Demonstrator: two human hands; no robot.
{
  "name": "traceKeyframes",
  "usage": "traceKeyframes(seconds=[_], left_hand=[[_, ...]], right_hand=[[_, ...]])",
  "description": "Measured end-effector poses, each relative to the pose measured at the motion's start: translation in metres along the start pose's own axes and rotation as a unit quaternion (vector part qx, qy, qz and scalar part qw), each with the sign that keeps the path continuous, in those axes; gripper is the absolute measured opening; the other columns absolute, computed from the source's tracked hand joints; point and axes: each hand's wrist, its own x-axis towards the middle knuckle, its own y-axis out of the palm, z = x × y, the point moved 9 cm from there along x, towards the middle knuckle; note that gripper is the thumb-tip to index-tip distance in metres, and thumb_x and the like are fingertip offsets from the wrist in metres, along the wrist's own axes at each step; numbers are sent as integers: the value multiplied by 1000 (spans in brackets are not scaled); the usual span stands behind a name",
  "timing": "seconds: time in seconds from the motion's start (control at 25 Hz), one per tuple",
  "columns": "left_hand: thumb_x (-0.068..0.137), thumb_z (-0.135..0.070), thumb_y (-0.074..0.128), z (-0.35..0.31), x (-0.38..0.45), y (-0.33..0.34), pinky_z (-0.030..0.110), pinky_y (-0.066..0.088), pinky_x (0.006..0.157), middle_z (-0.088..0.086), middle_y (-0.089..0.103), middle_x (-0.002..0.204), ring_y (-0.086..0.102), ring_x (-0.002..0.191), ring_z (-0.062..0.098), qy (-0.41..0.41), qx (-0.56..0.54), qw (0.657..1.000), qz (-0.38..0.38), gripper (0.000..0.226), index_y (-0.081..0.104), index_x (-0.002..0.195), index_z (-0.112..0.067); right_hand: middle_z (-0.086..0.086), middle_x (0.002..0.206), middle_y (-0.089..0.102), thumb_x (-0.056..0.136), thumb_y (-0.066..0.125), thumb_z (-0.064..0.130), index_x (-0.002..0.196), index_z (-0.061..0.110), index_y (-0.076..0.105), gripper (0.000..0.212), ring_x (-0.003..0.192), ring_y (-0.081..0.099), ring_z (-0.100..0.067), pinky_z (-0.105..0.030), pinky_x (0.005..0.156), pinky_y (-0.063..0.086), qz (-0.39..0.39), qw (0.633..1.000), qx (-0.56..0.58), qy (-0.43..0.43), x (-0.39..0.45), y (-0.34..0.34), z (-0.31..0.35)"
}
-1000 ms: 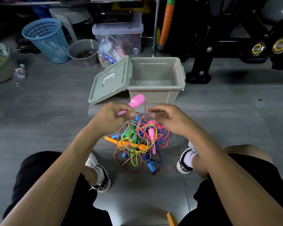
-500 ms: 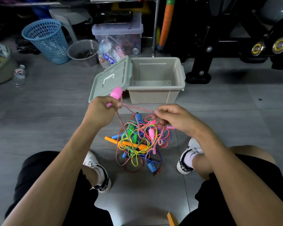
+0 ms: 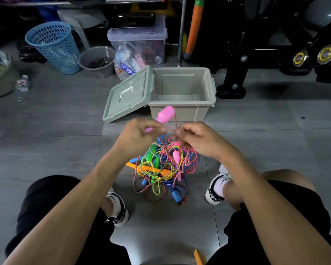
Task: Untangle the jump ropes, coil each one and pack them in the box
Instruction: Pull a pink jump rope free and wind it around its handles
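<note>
A tangled pile of jump ropes (image 3: pixel 161 169) in pink, yellow, blue, green and orange lies on the grey floor between my feet. My left hand (image 3: pixel 139 134) grips a pink handle (image 3: pixel 165 114) that points up toward the box. A red-and-white braided cord (image 3: pixel 170 129) runs from that handle to my right hand (image 3: pixel 194 137), which pinches it just above the pile. Beyond my hands stands the beige box (image 3: pixel 208 104), open and with nothing visible inside. Its grey-green lid (image 3: pixel 128 94) leans against the box's left side.
A blue mesh basket (image 3: pixel 54 46), a grey bucket (image 3: pixel 97 59) and a clear storage bin (image 3: pixel 139 44) stand behind the box at left. Black exercise equipment (image 3: pixel 256 44) fills the back right. A water bottle (image 3: pixel 22 86) lies far left. An orange object's corner (image 3: pixel 199 256) shows at the bottom.
My left hand, which had pulled the pink handle out to the left, has come back toward my right hand. The braided cord between them is shorter now. The pile has barely shifted.
</note>
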Motion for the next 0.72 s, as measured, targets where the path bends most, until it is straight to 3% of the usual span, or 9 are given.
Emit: traceKeyframes(seconds=[0.08, 0.16, 0.32, 0.44, 0.52, 0.56, 0.72], left_hand=[[88, -24, 69, 7, 4, -33, 14, 39, 61, 8, 72, 82, 52, 70, 10, -11, -57, 993, -105, 8, 74, 88, -30], [89, -26, 68, 25, 8, -53, 19, 39, 62, 9, 66, 79, 49, 72, 12, -53, -63, 986, -143, 8, 75, 88, -27], [88, -25, 69, 56, 6, -20, 21, 39, 67, 5, 66, 88, 56, 74, 18, -155, 134, 979, 12, 11, 77, 93, -19], [82, -30, 75, 33, 0, 7, 27, 50, 78, 0, 73, 99, 67, 89, 24, -86, 68, 991, 79, 14, 76, 95, -24], [79, -32, 77, 11, -3, 13, 31, 50, 83, -6, 75, 90, 68, 90, 19, -29, -6, 996, 81, 11, 78, 90, -29], [80, -30, 76, 4, -4, 12, 32, 50, 81, -7, 75, 86, 68, 86, 18, -8, -14, 997, 72, 7, 78, 87, -29], [87, -20, 70, -10, -2, -19, 27, 47, 68, 6, 71, 85, 62, 73, 22, 43, -38, 996, -64, 4, 74, 85, -19]], right_hand=[[-12, 77, 65, 102, 49, 20, 81, 23, 68, 29, 66, 57, -9, -33, 70, 51, 2, 1000, 11, 8, -3, -4, -2], [2, 70, 61, 102, 49, 18, 82, 24, 68, 28, 65, 58, -7, -27, 69, 48, -4, 1000, -2, -1, -7, -10, 0], [19, 65, 64, 100, 53, 16, 85, 24, 68, 22, 64, 58, 4, -15, 66, 46, -30, 999, -17, -30, -12, -18, 10], [12, 65, 61, 98, 55, 18, 81, 31, 69, 26, 64, 55, -4, -30, 66, 46, -29, 997, -38, -56, -12, -13, 17], [-5, 69, 61, 97, 56, 21, 79, 32, 69, 25, 65, 51, -15, -44, 65, 47, -17, 997, -42, -60, -10, -6, 16], [-10, 70, 60, 96, 56, 25, 80, 29, 69, 21, 65, 50, -18, -48, 64, 47, -16, 997, -39, -59, -9, -5, 15], [7, 66, 63, 91, 51, 35, 80, 29, 68, 21, 64, 58, -12, -49, 69, 50, -17, 999, -22, -21, -5, -5, 3]])
